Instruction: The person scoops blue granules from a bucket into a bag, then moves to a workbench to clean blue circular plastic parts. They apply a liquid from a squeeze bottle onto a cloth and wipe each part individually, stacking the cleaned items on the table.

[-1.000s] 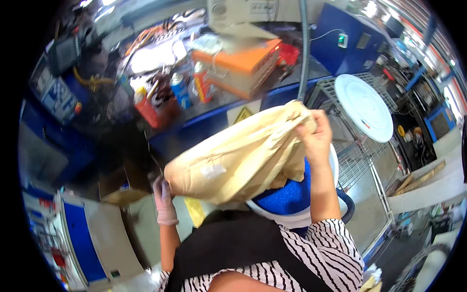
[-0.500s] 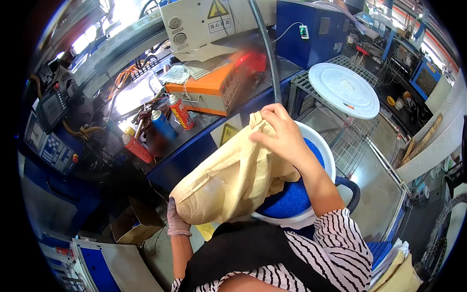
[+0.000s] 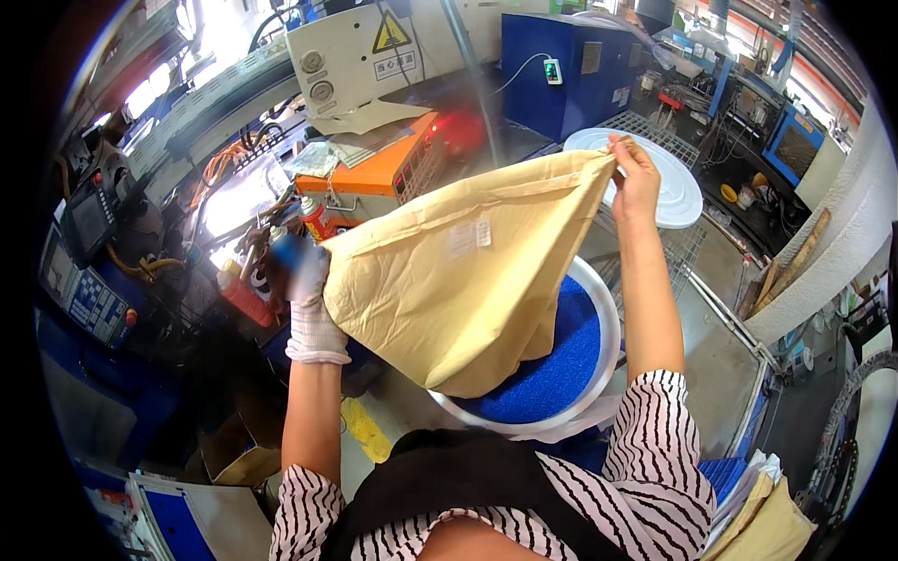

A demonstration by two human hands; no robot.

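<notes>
Over bucket (image 3: 610, 309), sack (image 3: 449, 290) slanting up-right

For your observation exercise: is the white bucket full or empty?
Nearly full: blue pellets reach close to the white bucket's rim, below the tan paper sack.

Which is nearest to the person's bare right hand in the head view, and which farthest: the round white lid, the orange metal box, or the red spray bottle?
From the right hand, gripping the tan paper sack:
1. Round white lid, just behind the hand, on the wire rack.
2. Orange metal box, well to its left, across the sack.
3. Red spray bottle, farthest left, by the gloved left hand.
</notes>
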